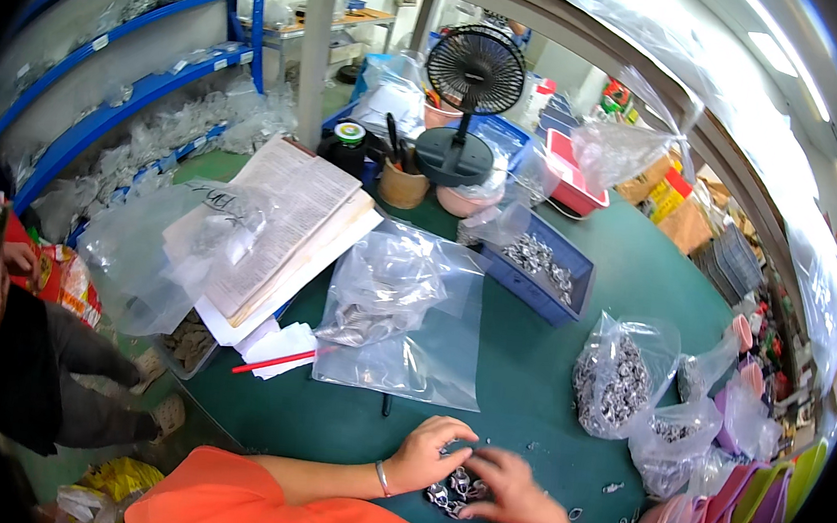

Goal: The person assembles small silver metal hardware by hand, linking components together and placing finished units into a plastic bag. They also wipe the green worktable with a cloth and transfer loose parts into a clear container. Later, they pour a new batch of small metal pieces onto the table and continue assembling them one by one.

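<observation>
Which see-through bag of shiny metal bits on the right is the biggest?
The leftmost one there, the big bulging bag, nearest the right hand. It looks larger than the smaller bags to its right.

Scene is bright, lit by ceiling lights (772,53) top right; glare on clear bag (401,299); right hand (511,487) motion-blurred; fisheye bends blue shelves (142,92); corners black.

Place: workshop | loose metal parts (441,497) on green workbench (625,258) | blue parts bin (527,286) | loaded blue shelving (137,92)
</observation>
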### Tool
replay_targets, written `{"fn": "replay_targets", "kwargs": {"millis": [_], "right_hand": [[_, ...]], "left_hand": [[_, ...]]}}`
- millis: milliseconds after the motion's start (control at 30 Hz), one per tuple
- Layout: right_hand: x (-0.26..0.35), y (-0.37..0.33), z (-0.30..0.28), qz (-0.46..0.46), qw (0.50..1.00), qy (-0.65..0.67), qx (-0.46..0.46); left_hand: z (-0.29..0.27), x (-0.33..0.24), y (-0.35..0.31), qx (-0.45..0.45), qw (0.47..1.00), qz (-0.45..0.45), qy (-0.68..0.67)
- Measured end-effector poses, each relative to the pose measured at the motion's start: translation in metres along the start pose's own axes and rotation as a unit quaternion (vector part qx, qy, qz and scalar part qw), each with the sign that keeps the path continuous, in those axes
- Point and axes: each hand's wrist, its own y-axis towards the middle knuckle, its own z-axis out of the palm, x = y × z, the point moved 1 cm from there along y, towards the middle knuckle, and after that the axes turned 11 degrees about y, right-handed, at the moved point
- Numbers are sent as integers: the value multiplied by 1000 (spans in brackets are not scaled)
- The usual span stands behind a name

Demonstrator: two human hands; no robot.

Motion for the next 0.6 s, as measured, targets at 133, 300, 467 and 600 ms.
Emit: {"fn": "replay_targets", "kwargs": {"millis": [133, 300, 467, 600], "right_hand": [[5, -22, 41, 42, 998, -48, 8], [-2, -30, 58, 31, 995, -39, -91], [-4, -25, 63, 70, 969, -32, -235], [2, -12, 61, 89, 959, -45, -267]], "left_hand": [[8, 4, -9, 158, 981, 9, 110], [14, 8, -17, 203, 975, 16, 90], [9, 2, -13, 251, 961, 37, 108], [9, 2, -12, 269, 957, 28, 108]]}}
